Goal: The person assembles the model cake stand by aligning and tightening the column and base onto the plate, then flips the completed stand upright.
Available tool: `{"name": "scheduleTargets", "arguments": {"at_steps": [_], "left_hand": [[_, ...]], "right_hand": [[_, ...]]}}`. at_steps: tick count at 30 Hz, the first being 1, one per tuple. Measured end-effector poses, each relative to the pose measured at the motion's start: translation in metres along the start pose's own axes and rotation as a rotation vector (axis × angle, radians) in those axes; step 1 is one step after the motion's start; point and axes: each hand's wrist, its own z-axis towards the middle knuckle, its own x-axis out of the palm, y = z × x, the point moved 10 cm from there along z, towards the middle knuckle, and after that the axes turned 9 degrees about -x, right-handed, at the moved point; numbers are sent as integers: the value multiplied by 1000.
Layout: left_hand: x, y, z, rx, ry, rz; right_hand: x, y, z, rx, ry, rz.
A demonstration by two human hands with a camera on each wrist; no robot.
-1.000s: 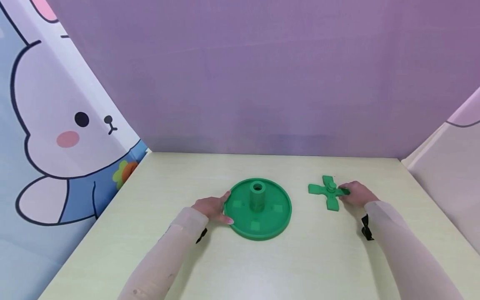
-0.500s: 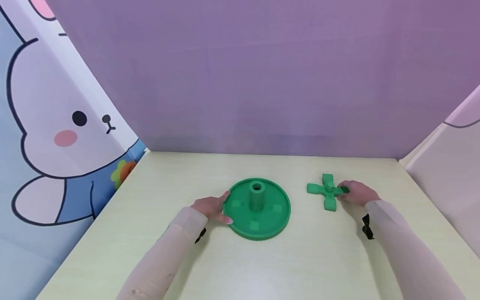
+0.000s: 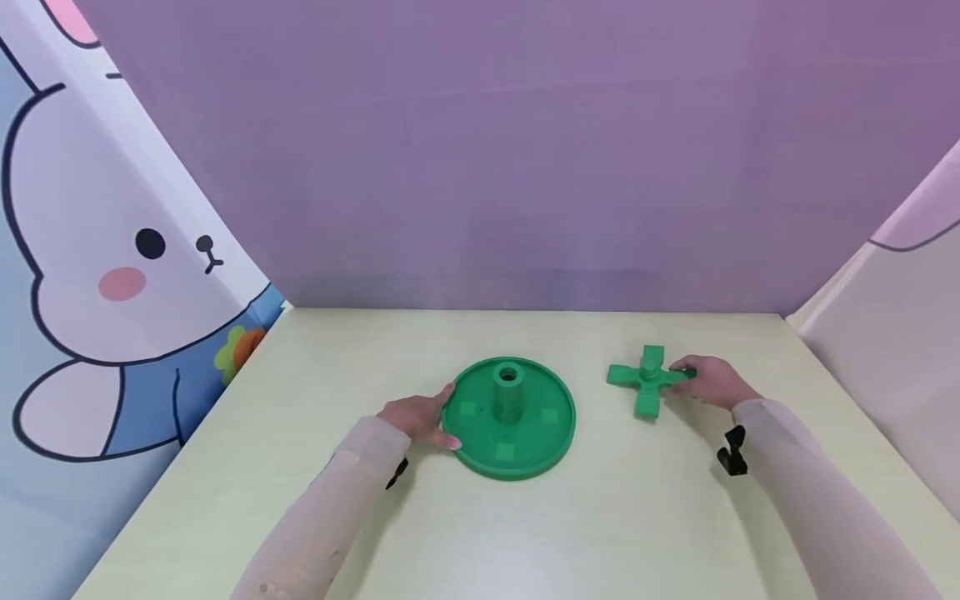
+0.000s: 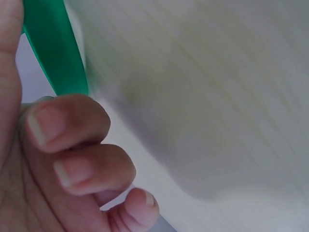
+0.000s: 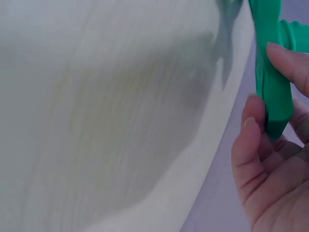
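In the head view a round green base with a raised rim lies flat on the table, a hollow post standing at its centre. My left hand grips its left edge, thumb and index finger spread along the rim. The left wrist view shows the green edge above my curled fingers. To the right, my right hand pinches one arm of a green cross-shaped piece with a short round stub in its middle. In the right wrist view that arm sits between thumb and fingers, raised off the table.
A pale wood-grain table spreads under both hands. A purple cloth wall rises behind it. On the left hangs a cloth panel with a cartoon rabbit, and a pale panel borders the right side.
My right hand has raised the cross-shaped piece from the table and shifted it slightly left. The left hand keeps its grip on the base. The head view has turned a little.
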Motion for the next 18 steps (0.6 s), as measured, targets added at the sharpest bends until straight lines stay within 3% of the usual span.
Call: {"name": "scheduleTargets", "arguments": {"at_steps": [7,18], "left_hand": [[-2,0,-3,3,0,-16],[-2,-1,-3,-8,4,-8]], "right_hand": [[6,0,-9,130,-14,319],[17,3,-24,203,-49,614]]}}
